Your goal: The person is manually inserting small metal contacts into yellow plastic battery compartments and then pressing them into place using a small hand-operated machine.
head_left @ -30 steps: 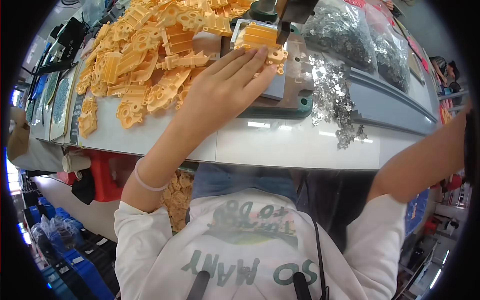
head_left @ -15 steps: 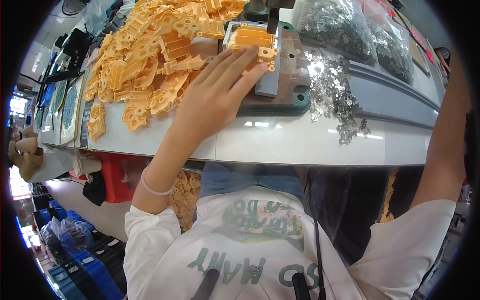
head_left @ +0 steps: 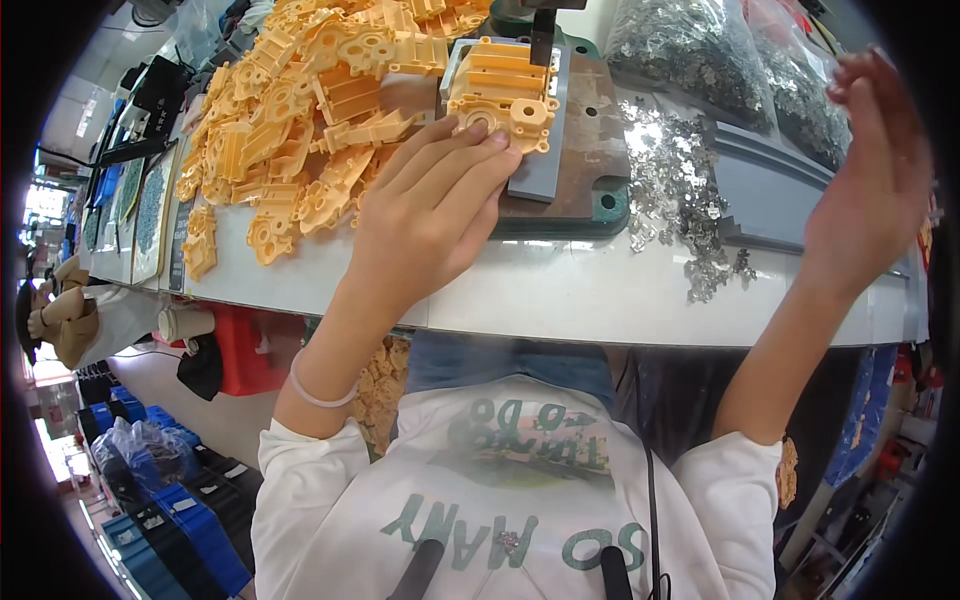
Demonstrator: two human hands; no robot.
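A yellow plastic housing (head_left: 505,85) with ribs and round bosses lies on a grey fixture block (head_left: 540,180) under the dark tool of a press (head_left: 543,38). My left hand (head_left: 430,210) reaches to its near edge, fingers stretched out and their tips resting against it; the thumb is partly hidden below. On the far right my right hand (head_left: 868,190) is raised above the table, apart from the housing. Its fingers are smeared by motion, so whether they hold anything does not show.
A large heap of yellow housings (head_left: 300,110) covers the table's left. Small shiny metal pieces (head_left: 670,190) lie loose right of the green press base (head_left: 570,222). Clear bags of metal pieces (head_left: 690,60) stand behind a grey plastic tray (head_left: 770,190). Another person (head_left: 75,320) is at far left.
My right hand has come from beyond the right rim into view. My left fingers have drawn back from the top of the housing to its near edge. The view has shifted slightly.
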